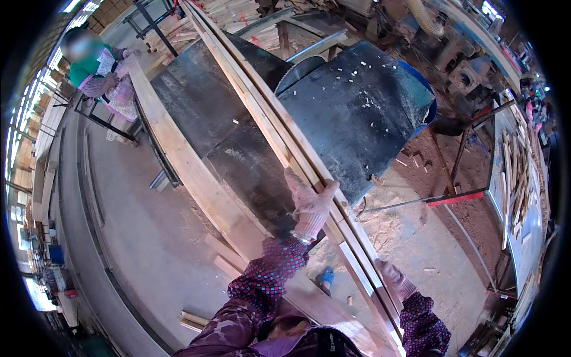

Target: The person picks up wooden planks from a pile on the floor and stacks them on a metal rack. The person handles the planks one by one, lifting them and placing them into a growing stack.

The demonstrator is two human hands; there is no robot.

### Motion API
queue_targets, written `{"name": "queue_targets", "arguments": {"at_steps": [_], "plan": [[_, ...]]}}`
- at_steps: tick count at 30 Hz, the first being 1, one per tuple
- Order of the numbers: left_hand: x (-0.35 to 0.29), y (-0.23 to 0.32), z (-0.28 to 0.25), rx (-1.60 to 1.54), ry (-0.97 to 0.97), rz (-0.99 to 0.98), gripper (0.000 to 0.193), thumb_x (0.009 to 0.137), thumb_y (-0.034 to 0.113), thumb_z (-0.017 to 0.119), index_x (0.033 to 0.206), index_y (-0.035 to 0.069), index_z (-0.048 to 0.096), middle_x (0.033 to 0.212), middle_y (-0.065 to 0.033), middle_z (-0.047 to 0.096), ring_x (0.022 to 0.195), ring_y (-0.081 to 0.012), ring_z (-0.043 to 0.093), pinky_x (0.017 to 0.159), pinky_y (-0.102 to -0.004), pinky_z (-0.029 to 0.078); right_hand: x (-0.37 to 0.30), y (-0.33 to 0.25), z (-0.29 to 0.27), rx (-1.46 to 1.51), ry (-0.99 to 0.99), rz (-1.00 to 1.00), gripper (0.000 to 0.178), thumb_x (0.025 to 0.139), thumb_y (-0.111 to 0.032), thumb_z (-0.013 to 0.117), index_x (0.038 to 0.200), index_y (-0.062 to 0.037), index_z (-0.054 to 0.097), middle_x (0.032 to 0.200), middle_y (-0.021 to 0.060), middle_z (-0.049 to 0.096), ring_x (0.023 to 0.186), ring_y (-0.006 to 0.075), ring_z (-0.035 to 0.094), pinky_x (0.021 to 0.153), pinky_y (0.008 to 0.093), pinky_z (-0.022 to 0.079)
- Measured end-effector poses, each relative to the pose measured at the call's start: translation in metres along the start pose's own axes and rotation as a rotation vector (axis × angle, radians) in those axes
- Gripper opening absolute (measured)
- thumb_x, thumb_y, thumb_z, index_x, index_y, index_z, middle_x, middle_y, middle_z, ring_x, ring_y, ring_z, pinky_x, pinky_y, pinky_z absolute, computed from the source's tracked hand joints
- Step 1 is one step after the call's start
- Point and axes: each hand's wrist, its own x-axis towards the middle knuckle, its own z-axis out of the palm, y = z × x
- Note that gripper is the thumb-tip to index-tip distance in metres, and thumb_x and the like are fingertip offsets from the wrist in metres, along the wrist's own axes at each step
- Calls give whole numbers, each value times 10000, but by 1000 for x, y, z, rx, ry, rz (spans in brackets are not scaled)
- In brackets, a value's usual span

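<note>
A bundle of long wooden strips (270, 113) runs slantwise across the dark saw table (351, 113), from the far edge down to my right side. My left hand (312, 208), in a pale work glove, is closed around the strips just off the table's near edge. Lower down, my right hand (395, 279), also gloved, grips the same strips from their right side; its fingertips are partly hidden. To the right of the strips, a large circular saw blade (299, 74) rises from a slot in the table.
A wide board (181, 152) lies along the table's left side. Beyond its far end stands another person (98, 74) in green and pink. Small wood offcuts dot the tabletop. Wood strips (514, 178) are stacked on a bench at right. Sawdust covers the floor.
</note>
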Motion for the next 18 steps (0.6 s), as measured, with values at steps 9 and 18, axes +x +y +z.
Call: {"name": "queue_targets", "arguments": {"at_steps": [9,18], "plan": [[15,6,-20,438,1,-167,989,668,190,873,1380,-88,246,1190,-223,563,1046,-251,600,883,-350,527,-2,-23,31,-368,-32,-18,822,692,-299,858,1356,2,479,1216,95,616,1147,190,541,1000,345,424],[87,82,8,714,98,-282,1273,658,330,858,1456,-118,-27,1372,-264,333,1246,-320,461,1009,-412,458,-10,-29,37,-259,7,-40,798,703,-286,840,1365,-7,494,1201,60,632,1062,150,572,916,318,477]]}}
